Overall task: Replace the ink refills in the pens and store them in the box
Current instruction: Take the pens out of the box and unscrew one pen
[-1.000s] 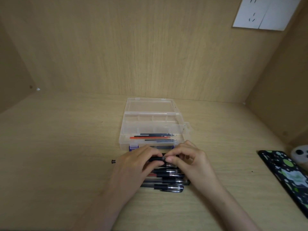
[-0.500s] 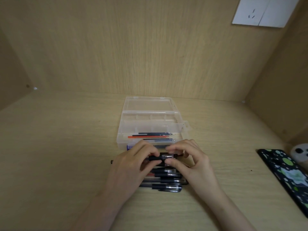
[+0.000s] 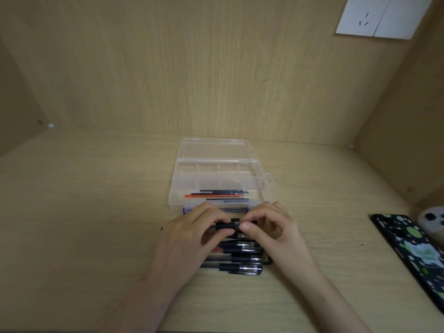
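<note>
Where the wooden desk point(image 3: 84, 212) fills the lower half of the frame, a clear plastic box point(image 3: 174, 200) lies at centre with its lid folded flat behind it. Left hand point(image 3: 185, 239) and right hand point(image 3: 276, 231) meet just below the box. Under them is a stack of black gel pens point(image 3: 240, 258), lying side by side. One pen point(image 3: 225, 225) is lifted above the stack: left fingers curl round its dark grip, right thumb and forefinger pinch the end beside it. Loose refills point(image 3: 216, 195), dark ones and one red, lie in the box's front compartment. Judged step: unscrewing the barrel. Cannot tell whether the joint has parted. To do it well, hold the grip fixed and turn only the right-hand piece. Keep both halves in line and low over the desk, so that any small part falls near.
</note>
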`<state>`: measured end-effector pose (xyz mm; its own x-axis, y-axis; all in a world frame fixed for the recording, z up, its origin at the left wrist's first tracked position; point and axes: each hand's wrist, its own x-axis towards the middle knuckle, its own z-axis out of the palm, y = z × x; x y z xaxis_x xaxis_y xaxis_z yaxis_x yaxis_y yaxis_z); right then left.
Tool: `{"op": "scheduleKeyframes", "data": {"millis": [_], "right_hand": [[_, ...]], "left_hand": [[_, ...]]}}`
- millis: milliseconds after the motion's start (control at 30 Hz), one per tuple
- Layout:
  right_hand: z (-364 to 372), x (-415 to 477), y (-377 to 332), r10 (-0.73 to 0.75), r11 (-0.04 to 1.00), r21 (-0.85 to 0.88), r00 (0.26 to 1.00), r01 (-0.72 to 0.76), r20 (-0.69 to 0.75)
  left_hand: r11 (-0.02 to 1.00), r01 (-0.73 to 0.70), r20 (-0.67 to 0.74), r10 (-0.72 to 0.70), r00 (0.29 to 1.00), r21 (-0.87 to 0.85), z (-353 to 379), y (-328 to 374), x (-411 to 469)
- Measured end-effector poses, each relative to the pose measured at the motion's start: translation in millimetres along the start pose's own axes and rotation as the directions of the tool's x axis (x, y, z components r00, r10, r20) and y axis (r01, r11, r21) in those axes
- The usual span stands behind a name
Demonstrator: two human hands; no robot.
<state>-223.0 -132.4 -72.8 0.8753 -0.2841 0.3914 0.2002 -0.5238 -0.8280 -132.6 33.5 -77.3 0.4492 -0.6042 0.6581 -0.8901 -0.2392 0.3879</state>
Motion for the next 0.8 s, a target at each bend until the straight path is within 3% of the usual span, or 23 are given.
{"op": "scheduleKeyframes", "data": {"millis": [233,367,500,667,800], "right_hand": [[-1.0,-0.5,-0.7,0.033,0.997,0.066,0.999,-0.033,-0.001],[-0.1,0.4,1.3,-0.015,1.000,0.005,1.000,0.015,0.014],[-2.4,-1.1,-0.3,0.071,0.992,0.099,0.997,-0.073,0.023],[-0.1,-0.2,2.0,0.002,1.000,0.008,0.999,-0.002,0.037],[-2.2,-1.4,-0.9,0.067,0.995,0.077,0.997,-0.070,0.049]], "left_hand": [[1.000,0.011,-0.006,-0.011,1.000,0.008,0.4,0.6,0.0],[1.000,0.016,-0.008,-0.016,1.000,0.021,-0.4,2.3,0.1],[1.000,0.026,-0.011,-0.026,1.000,-0.007,0.6,0.9,-0.8],[1.000,0.024,-0.003,-0.024,1.000,-0.006,0.3,0.5,-0.8],[1.000,0.021,0.001,-0.021,1.000,-0.018,1.0,-0.4,-1.2]]}}
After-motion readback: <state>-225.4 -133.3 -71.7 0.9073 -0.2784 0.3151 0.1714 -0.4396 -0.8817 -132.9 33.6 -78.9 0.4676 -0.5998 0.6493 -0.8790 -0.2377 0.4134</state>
